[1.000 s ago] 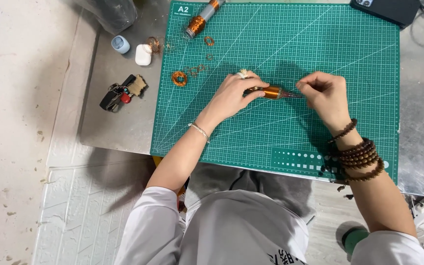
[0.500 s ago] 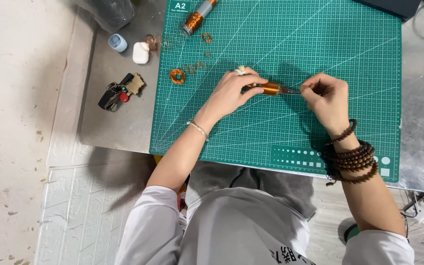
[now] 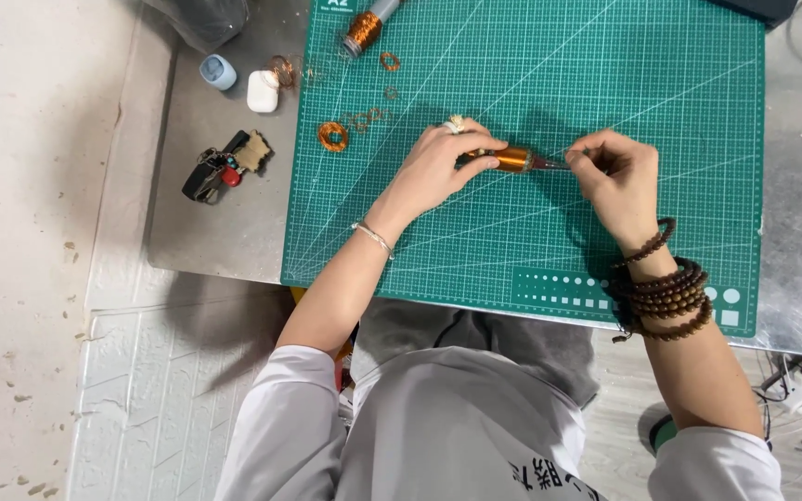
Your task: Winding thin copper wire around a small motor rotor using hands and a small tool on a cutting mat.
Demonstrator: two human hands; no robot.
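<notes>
My left hand [image 3: 433,167] grips a rod wound with a copper wire coil [image 3: 510,160] just above a green cutting mat [image 3: 531,74]. My right hand [image 3: 619,181] pinches the thin metal tip sticking out of the coil's right end. A ring sits on a left finger and a thin bracelet on the left wrist. Dark bead bracelets [image 3: 666,288] wrap my right wrist.
A finished copper ring coil [image 3: 333,136] and small wire loops [image 3: 390,61] lie on the mat's upper left. A spool of copper wire [image 3: 364,26] lies at the top. On the grey table left of the mat lie a key bunch [image 3: 220,169], a white case [image 3: 263,91] and a pale blue case [image 3: 218,71].
The hands and the coil keep nearly the same pose; the view has shifted slightly downward.
</notes>
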